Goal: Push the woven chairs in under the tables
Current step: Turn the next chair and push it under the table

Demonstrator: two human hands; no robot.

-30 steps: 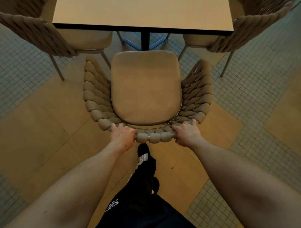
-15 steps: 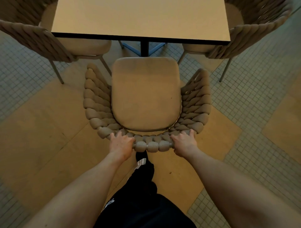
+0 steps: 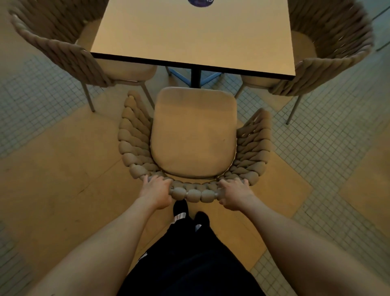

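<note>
A beige woven chair with a thick braided rope backrest and a smooth padded seat cushion (image 3: 193, 135) is seen from above, standing on the floor just in front of the near edge of a square, pale-topped counter with a dark edge band (image 3: 190, 36). The front of the seat is not yet under the counter top. The top rail of the backrest is gripped by both hands: the left hand (image 3: 156, 190) is curled over the braid left of centre, and the right hand (image 3: 234, 194) is curled over it right of centre, with a few rounded braid segments bare between them. Both forearms are extended forward and converge on the rail. Two more woven chairs of the same rope weave are set at the counter's sides, one at the left (image 3: 59, 48) and one at the right (image 3: 329, 46), their seats partly beneath the top. A dark round sticker (image 3: 200, 2) is seen at the counter's far edge. The floor (image 3: 63, 173) is made of tan slabs and small grey-green mosaic tiles.
</note>
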